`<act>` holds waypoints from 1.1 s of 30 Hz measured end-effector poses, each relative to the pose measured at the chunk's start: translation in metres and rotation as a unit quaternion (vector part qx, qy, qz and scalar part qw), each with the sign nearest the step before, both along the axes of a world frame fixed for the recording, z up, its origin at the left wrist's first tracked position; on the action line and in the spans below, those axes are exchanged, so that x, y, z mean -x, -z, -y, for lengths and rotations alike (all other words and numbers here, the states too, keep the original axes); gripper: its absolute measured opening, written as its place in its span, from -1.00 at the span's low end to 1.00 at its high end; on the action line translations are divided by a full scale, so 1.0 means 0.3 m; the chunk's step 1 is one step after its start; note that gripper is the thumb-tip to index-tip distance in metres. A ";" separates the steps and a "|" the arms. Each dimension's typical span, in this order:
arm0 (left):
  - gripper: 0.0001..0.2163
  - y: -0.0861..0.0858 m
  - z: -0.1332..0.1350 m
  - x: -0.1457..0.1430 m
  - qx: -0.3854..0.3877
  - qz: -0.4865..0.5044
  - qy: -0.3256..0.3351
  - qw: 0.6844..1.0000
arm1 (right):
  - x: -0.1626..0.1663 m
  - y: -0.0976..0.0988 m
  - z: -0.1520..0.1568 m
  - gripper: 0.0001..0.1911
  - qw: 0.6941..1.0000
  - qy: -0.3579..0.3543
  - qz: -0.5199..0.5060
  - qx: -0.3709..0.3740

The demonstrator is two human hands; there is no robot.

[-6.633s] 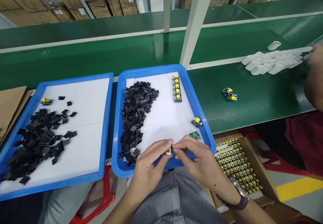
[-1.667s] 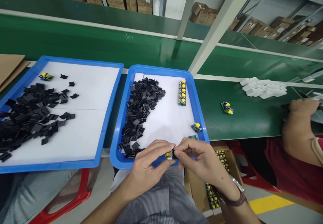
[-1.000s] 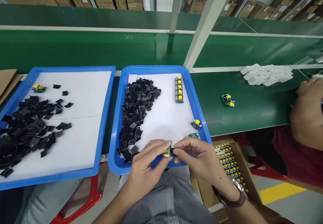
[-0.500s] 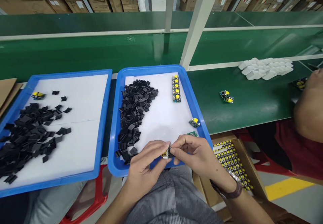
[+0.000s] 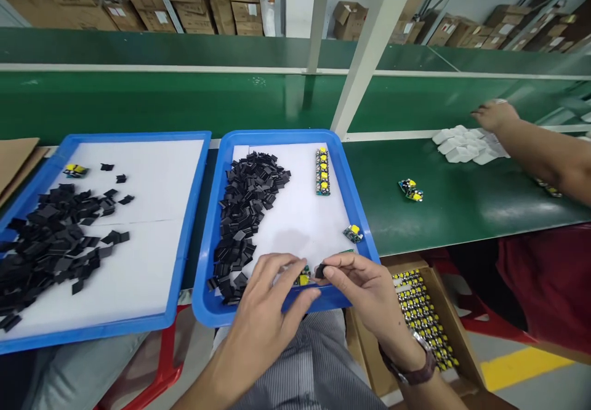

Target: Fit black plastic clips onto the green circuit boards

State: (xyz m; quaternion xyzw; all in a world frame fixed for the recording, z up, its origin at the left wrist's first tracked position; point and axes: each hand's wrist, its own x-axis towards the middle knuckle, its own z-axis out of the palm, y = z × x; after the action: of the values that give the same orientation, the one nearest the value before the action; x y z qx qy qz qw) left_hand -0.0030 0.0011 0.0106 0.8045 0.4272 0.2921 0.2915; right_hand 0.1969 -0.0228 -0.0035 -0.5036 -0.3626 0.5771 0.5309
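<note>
My left hand [image 5: 270,305] pinches a small circuit board with a yellow part [image 5: 303,276] over the near edge of the middle blue tray [image 5: 209,225]. My right hand [image 5: 362,290] pinches a small black piece [image 5: 319,270] just to the right of that board, slightly apart from it. A heap of black pieces [image 5: 247,204] fills the tray's left side. A row of boards with yellow parts [image 5: 322,171] lies at its far right. A single board [image 5: 353,233] lies near the right rim.
A second blue tray [image 5: 182,225] at left holds black pieces [image 5: 50,231] and one board [image 5: 75,169]. Two boards [image 5: 410,189] lie on the green belt. Another person's arm [image 5: 530,145] reaches over white housings [image 5: 464,145]. A carton of boards [image 5: 422,317] stands below right.
My hands have drawn slightly apart: the black piece in my right hand now sits beside the board rather than against it. The other person's arm has reached out to the white housings.
</note>
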 end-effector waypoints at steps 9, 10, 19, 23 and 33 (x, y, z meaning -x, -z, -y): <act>-0.91 0.048 0.038 -0.027 0.106 0.173 -0.043 0.978 | 0.044 0.021 0.036 -0.78 0.978 0.010 0.137 -0.155; -0.92 0.051 0.039 -0.025 0.108 0.175 -0.035 0.978 | 0.041 0.020 0.037 -0.77 0.977 0.009 0.142 -0.160; -0.89 0.067 0.034 -0.025 0.086 0.189 -0.020 0.978 | 0.010 0.018 0.004 -0.84 0.984 -0.079 0.106 -0.123; -0.88 0.070 0.040 -0.025 0.074 0.192 -0.032 0.978 | 0.020 0.016 0.013 -0.83 0.979 -0.088 0.134 -0.125; -0.89 0.063 0.038 -0.029 0.100 0.193 -0.076 0.973 | 0.067 0.022 0.048 -0.69 0.926 -0.012 0.289 -0.244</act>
State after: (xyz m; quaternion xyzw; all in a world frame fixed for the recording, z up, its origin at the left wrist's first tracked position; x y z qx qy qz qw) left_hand 0.0055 -0.0104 -0.0083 0.6645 0.4500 0.4192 0.4245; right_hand 0.1769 -0.0371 -0.0103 -0.4993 -0.6357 0.3069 0.5024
